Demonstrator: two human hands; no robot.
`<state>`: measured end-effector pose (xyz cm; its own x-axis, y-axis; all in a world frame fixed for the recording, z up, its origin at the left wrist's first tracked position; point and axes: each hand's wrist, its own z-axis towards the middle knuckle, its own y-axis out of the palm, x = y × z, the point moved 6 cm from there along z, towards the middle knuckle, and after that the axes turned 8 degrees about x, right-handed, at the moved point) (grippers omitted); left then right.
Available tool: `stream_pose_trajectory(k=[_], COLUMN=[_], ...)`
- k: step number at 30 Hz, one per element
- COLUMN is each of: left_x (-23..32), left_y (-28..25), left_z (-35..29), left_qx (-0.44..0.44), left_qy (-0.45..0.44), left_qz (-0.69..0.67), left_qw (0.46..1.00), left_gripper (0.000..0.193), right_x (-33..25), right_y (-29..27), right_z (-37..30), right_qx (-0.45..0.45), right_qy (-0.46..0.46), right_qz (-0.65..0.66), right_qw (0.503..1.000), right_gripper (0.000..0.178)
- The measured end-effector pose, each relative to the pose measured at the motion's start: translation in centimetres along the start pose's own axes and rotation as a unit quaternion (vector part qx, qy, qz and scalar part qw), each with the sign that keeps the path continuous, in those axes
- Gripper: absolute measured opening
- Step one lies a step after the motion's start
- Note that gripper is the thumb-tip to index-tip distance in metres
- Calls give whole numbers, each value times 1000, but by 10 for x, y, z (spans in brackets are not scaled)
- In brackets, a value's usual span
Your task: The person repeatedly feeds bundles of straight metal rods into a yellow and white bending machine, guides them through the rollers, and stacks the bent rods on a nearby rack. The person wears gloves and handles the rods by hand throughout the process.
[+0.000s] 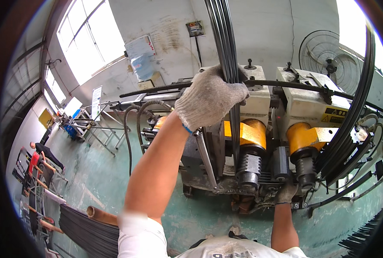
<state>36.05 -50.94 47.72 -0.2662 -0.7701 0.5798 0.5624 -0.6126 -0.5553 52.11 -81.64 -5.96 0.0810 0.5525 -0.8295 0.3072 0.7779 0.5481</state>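
My left hand (213, 96), in a grey knit glove, is wrapped around a bundle of long thin dark metal rods (223, 41). The bundle rises past the top of the picture, and its lower end reaches down into the machine (253, 103) beside a yellow clamp arm (244, 132). Lower and to the right, my right hand (286, 192), also gloved, is at the machine's low front edge, just under a dark metal block (281, 163). Its fingers are hidden or too dark to make out. Ribbed dark rollers (249, 167) flank that block.
Another dark rod bundle (350, 116) slants along the machine's right side. A black bar (294, 84) crosses in front at hand height. Hoses (133, 124) curve at left. Loose rods (88, 232) lie low at left, and a person (47, 155) stands by carts farther off.
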Motion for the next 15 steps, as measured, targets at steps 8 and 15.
stream_pose_trajectory(k=[8, 15], left_x=[9, 31], left_y=[-1, -24], left_z=[4, -80], left_qx=[-33, 114], left_qy=[1, 278], left_qz=[19, 323], left_qw=[999, 897], left_gripper=[28, 5], right_x=[-14, -107], right_y=[8, 25], right_z=[-5, -111], right_qx=[26, 22], right_qy=[54, 129], right_qz=[-21, -59], right_qw=[998, 990], right_gripper=[18, 34])
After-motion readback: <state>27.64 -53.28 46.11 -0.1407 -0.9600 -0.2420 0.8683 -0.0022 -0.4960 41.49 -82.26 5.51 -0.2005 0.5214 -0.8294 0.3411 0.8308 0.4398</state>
